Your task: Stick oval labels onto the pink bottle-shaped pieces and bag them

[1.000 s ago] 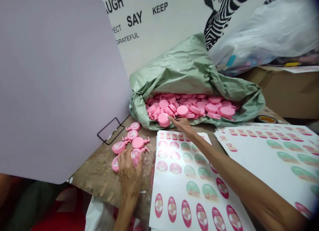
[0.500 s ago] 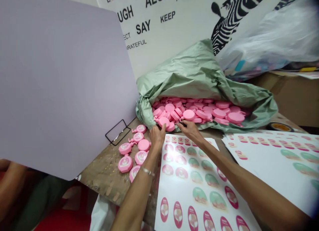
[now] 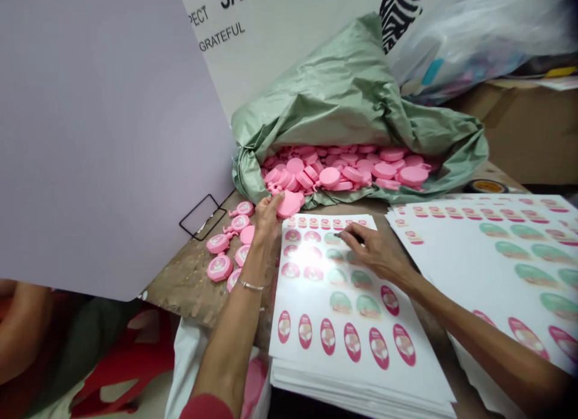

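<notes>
Nearest thing is a stack of sticker sheets [image 3: 325, 366] on the tabletop [image 3: 185, 271]. Left of it there's a loose group of pink round plastic cases [image 3: 220, 267], several with a label on top. Right hand [image 3: 368, 244] is over the far part of the top sheet, fingers pinched on a small dark tool [image 3: 337, 235], too tiny to tell what kind, its tip at a green sticker [image 3: 334, 239]. Bit further out, the left hand [image 3: 268, 217] has thumb and fingers closed on a plain pink case [image 3: 289, 203], held in front of the green bag [image 3: 334, 94], which gapes open on a heap of the same.

My read: the step in hand is readying a blank case while starting on a sticker. Next move calls for lifting an edge cleanly while keeping the case steady.
</notes>
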`<state>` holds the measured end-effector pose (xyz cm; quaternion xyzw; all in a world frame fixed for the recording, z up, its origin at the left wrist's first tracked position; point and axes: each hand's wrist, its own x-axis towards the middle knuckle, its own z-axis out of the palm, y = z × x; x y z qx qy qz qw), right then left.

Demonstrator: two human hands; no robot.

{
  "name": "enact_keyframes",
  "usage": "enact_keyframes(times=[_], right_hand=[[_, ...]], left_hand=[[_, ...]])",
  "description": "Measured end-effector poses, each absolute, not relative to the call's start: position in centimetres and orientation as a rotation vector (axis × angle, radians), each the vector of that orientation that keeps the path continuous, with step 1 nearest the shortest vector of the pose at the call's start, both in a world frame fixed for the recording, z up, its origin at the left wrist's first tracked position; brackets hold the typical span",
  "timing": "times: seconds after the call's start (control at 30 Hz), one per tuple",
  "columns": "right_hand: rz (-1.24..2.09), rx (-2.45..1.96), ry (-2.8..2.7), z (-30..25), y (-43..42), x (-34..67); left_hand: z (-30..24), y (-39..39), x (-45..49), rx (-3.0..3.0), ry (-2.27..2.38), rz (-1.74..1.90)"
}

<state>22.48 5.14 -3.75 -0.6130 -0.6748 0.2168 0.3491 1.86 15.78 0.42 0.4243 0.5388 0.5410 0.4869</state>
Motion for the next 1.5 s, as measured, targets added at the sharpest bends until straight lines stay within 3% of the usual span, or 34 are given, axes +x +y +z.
enact_keyframes(times=[0.2, 0.4, 0.63, 1.07, 1.23, 1.37, 1.5], right_hand=[[0.503, -1.735, -1.888, -5.3, 1.6, 18.0], [0.196, -1.756, -1.893, -6.5, 0.7, 18.0], [-0.038, -1.689, -2.031, -6.7, 0.4, 17.8], [0.207, -1.662, -1.974, -6.7, 0.7, 18.0], [0.178, -1.726, -1.892, -7.0, 1.0, 17.5], [0.112, -1.516, -1.861, -6.9, 0.6, 17.3], [0.400, -1.407, -1.644, -5.0, 0.3, 17.6]], left_hand=[[-1.1, 7.3, -0.6, 0.447, 0.962, 1.092], [-1.4, 5.3, -1.7, 0.162, 0.836, 1.047], [-1.6, 4.3, -1.1, 0.375, 0.719, 0.972], [-4.8, 5.1, 1.3, 0.886, 0.929, 1.090], [-5.3, 4.8, 1.4, 0.799, 0.902, 1.145], [-5.8, 5.4, 1.0, 0.642, 0.840, 1.192], [-5.2, 5.7, 0.6, 0.585, 0.862, 1.169]])
